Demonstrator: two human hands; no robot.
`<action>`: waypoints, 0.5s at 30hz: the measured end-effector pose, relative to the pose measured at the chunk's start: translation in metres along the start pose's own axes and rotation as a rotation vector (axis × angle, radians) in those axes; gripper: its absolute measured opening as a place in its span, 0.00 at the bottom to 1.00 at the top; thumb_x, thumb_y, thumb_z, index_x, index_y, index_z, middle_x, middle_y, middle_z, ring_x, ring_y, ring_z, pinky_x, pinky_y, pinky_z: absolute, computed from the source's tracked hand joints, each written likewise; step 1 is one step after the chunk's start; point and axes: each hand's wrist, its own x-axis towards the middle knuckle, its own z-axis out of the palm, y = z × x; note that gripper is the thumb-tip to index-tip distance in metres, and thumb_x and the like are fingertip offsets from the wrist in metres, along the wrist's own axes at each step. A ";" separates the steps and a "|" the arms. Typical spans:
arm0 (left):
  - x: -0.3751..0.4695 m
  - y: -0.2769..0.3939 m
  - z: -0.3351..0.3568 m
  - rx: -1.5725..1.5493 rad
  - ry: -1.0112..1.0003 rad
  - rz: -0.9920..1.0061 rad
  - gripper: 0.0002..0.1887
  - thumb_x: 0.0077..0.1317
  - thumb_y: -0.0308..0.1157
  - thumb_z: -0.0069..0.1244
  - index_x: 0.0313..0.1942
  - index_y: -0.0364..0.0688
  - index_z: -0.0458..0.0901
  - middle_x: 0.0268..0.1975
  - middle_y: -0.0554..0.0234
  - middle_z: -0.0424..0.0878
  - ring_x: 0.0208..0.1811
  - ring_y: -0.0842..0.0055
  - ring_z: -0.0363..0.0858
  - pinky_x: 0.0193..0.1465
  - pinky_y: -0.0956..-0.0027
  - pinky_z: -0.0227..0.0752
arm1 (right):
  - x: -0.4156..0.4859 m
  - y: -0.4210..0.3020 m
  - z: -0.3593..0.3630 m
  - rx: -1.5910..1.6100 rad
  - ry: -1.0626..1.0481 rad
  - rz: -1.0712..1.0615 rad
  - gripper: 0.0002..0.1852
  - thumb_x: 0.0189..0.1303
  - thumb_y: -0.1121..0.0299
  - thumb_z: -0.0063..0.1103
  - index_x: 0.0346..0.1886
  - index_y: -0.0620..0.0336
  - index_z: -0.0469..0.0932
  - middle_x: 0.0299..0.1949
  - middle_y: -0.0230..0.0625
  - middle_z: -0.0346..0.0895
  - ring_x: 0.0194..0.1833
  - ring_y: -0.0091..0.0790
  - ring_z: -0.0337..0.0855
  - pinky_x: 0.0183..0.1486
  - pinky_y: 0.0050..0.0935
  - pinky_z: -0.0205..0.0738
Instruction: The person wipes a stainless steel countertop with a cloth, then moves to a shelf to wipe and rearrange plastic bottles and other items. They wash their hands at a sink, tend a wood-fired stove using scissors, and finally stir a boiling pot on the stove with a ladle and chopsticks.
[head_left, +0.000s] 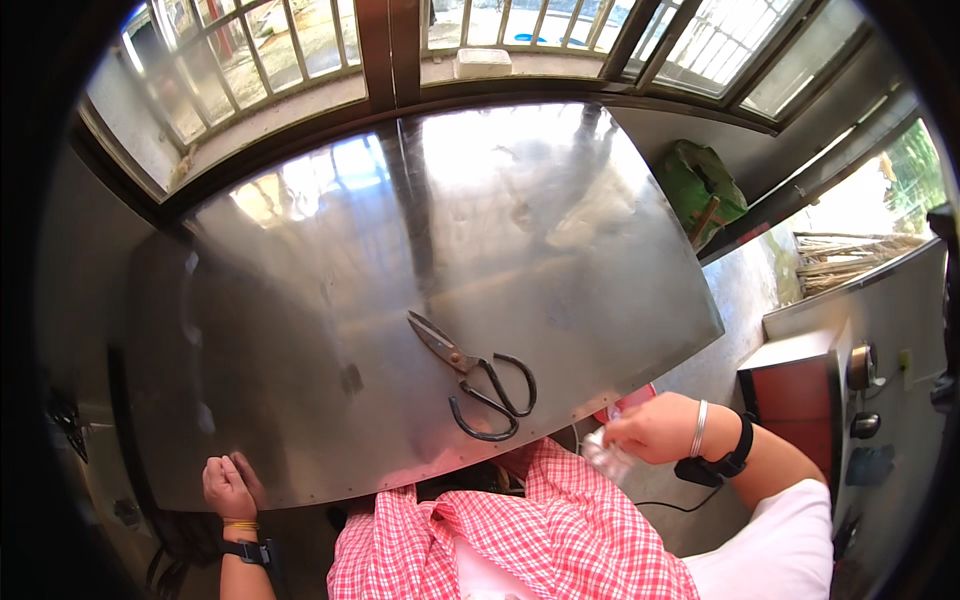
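A pair of black-handled metal scissors (472, 375) lies on the shiny metal tabletop (525, 300), its blades nearly together and pointing to the upper left. My left hand (229, 484) rests with curled fingers at the table's near left edge; nothing shows in it. Beyond the near right edge, my right hand (651, 431) holds a crumpled, see-through thing, perhaps a plastic bag (606, 454), blurred. Just behind that hand, partly hidden by the table and fingers, is a pink container (637, 396).
Barred windows with a white block (483, 63) on the sill border the far side. A green sack (694, 187) stands by the table's right side. A red-fronted cabinet (791, 412) is at right. A dark cable (675, 505) runs below my right forearm.
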 end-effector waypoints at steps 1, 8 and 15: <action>0.000 -0.002 0.000 0.005 0.000 0.005 0.14 0.71 0.33 0.41 0.26 0.38 0.67 0.26 0.50 0.71 0.32 0.54 0.72 0.35 0.55 0.65 | 0.003 -0.006 -0.001 0.012 0.240 -0.040 0.08 0.58 0.69 0.53 0.41 0.49 0.77 0.29 0.36 0.77 0.28 0.43 0.82 0.29 0.40 0.75; -0.002 -0.010 0.007 0.026 0.028 0.016 0.13 0.71 0.34 0.40 0.28 0.38 0.68 0.28 0.50 0.74 0.33 0.53 0.74 0.36 0.54 0.66 | 0.090 -0.020 0.035 -0.320 0.933 0.361 0.15 0.59 0.62 0.56 0.49 0.45 0.78 0.20 0.31 0.72 0.19 0.33 0.78 0.19 0.34 0.70; -0.002 -0.007 0.006 0.036 0.034 0.015 0.15 0.72 0.37 0.39 0.28 0.39 0.68 0.27 0.51 0.74 0.31 0.55 0.73 0.34 0.55 0.65 | -0.022 0.171 0.057 -0.195 1.002 1.311 0.14 0.68 0.58 0.43 0.50 0.46 0.75 0.32 0.45 0.82 0.32 0.50 0.86 0.32 0.48 0.79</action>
